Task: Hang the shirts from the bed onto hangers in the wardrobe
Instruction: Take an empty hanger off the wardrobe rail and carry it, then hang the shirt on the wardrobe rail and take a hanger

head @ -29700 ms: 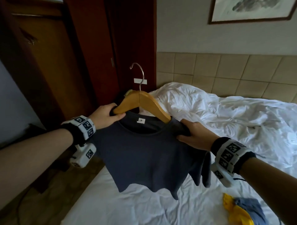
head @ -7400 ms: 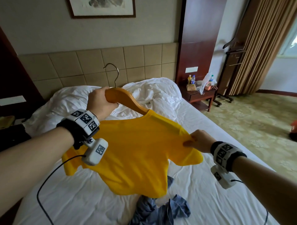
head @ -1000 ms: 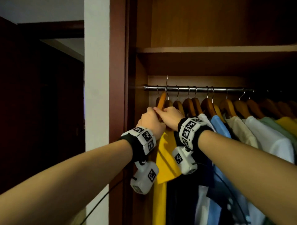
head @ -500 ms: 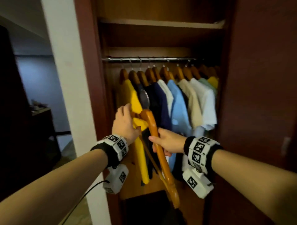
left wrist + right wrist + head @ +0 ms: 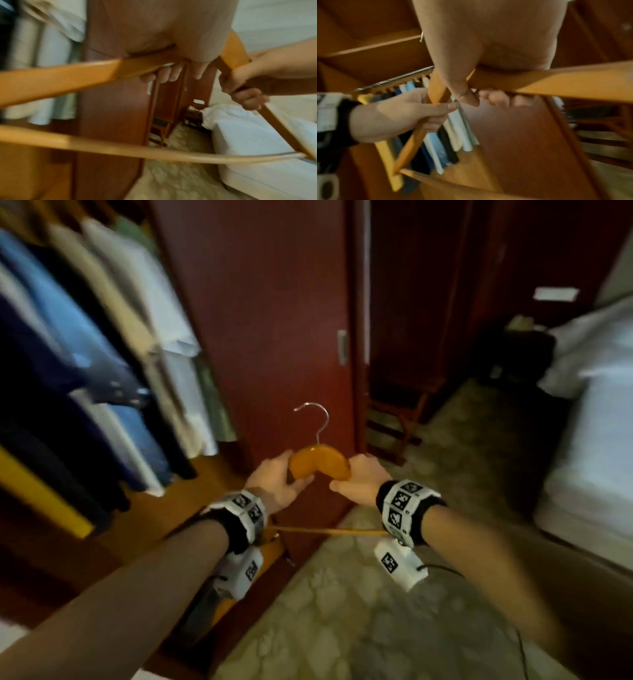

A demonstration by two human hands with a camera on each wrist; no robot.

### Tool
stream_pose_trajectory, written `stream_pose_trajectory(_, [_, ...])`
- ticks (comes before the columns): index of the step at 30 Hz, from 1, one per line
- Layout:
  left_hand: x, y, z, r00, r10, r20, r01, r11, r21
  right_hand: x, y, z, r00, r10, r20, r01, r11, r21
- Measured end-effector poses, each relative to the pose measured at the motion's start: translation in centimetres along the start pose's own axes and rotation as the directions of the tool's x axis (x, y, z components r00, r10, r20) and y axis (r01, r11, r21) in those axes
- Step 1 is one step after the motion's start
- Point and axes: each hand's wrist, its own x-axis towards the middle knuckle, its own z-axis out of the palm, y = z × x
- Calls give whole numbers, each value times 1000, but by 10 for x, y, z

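Observation:
An empty wooden hanger (image 5: 318, 462) with a metal hook (image 5: 317, 417) is held level in front of the dark red wardrobe door (image 5: 274, 320). My left hand (image 5: 279, 479) grips its left arm (image 5: 68, 77), fingers curled under the wood. My right hand (image 5: 359, 479) grips its right arm (image 5: 556, 83) the same way. The hanger's lower bar (image 5: 329, 530) runs between my wrists. Several hung shirts (image 5: 85, 337), among them a yellow one (image 5: 37, 491), fill the open wardrobe at the left. The bed (image 5: 596, 422) with white sheets lies at the right; no shirt on it shows here.
A dark luggage rack (image 5: 394, 419) stands past the wardrobe door's edge. Patterned carpet (image 5: 359, 611) covers the floor between wardrobe and bed. A dark nightstand (image 5: 513, 354) sits by the bed's head. The view is motion-blurred.
The yellow shirt now hangs on the rail. I have taken an empty hanger out of the wardrobe, now gripping it in both hands, and my view has swung right toward the bed.

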Motion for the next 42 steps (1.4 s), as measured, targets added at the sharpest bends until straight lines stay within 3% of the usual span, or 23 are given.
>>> stream_pose_trajectory(5, [15,125,182,970,22,244,-21,1000,-5,-61,198,-36,933,356,-53,-353,934,52])
stream_pose_trajectory(9, [-3,223,303,896,85,435,-73,996,-43,-139,325,-67,803,588,-95,-581,808,96])
stream_pose_trajectory(15, [-12,354,402,740,258,622,-247,963,-106,-231,439,-119,585,795,-161,-751,606,263])
stream_pose_trajectory(20, [-6,430,467,596,361,717,-385,912,-140,-268,504,-153,427,892,-146,-824,450,345])
stream_pose_trajectory(24, [32,489,519,546,410,730,-431,885,-175,-260,557,-199,342,923,-176,-843,384,376])
stream_pose_trajectory(30, [141,590,584,503,514,695,-516,823,-236,-205,638,-298,267,937,-227,-812,345,471])
stream_pose_trajectory(34, [205,664,611,432,567,701,-586,768,-260,-177,683,-364,236,943,-236,-787,328,523])
stream_pose_trajectory(42, [266,802,687,302,612,731,-673,680,-291,-178,806,-475,157,970,-184,-764,238,600])
